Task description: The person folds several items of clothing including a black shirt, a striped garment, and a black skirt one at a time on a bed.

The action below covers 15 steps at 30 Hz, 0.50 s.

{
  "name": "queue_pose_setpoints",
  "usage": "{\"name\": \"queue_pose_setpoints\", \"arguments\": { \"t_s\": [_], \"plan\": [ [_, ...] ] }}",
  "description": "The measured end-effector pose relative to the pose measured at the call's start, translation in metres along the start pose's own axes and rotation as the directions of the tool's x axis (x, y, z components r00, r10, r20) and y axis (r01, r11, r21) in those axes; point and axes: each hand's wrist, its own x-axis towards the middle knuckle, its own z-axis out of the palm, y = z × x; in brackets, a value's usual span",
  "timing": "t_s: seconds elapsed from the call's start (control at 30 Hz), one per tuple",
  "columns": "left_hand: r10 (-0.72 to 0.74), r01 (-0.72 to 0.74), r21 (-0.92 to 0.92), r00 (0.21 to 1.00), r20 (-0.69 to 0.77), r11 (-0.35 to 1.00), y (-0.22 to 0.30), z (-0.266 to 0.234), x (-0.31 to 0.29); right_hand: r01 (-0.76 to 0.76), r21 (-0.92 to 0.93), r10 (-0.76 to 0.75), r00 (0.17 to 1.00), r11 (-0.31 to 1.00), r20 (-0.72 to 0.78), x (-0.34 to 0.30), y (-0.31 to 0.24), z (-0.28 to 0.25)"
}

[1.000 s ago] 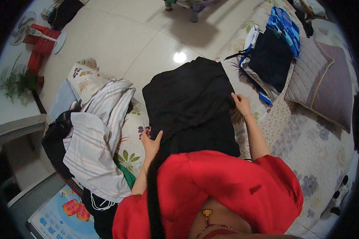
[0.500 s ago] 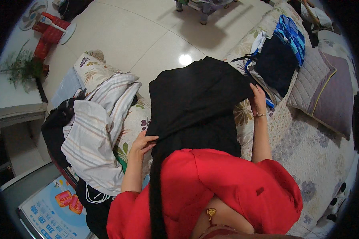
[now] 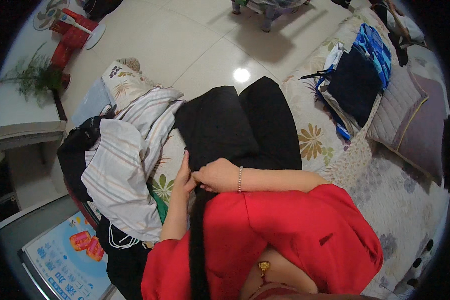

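A black garment (image 3: pixel 215 117) lies spread over my lap, folded partly over itself; its kind is hard to tell. At its near left edge, my left hand (image 3: pixel 183 179) grips the cloth, with one finger pointing up along the side. My right hand (image 3: pixel 219 175) reaches across my body and is closed on the same edge, right beside the left one. Its fingertips are partly hidden. The right half of the garment hangs in a rounded flap with no hand on it.
To my left, a striped white garment (image 3: pixel 117 177) lies heaped over black clothes (image 3: pixel 77 145). A stack with a dark folded garment (image 3: pixel 354 85) and a blue patterned cloth (image 3: pixel 375 50) sits on the right, near a grey cushion (image 3: pixel 415 120). A fan (image 3: pixel 87 32) stands far left on the tiled floor.
My right hand has moved left from the garment's right side to meet my left hand, carrying the right edge over. The garment now lies folded across. The view has shifted slightly.
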Motion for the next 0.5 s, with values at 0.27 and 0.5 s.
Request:
{"name": "queue_pose_setpoints", "arguments": {
  "t_s": [0.27,0.5],
  "plan": [
    [-0.166,0.156,-0.131,0.984,-0.067,0.979,-0.028,-0.025,0.014,-0.282,0.193,0.33,0.894,0.94,-0.303,-0.067,0.055,-0.009],
    [0.132,-0.123,0.137,0.99,-0.055,0.983,-0.007,-0.02,0.013,-0.439,0.249,0.502,0.797,0.864,-0.336,-0.114,0.1,0.005]
  ]
}}
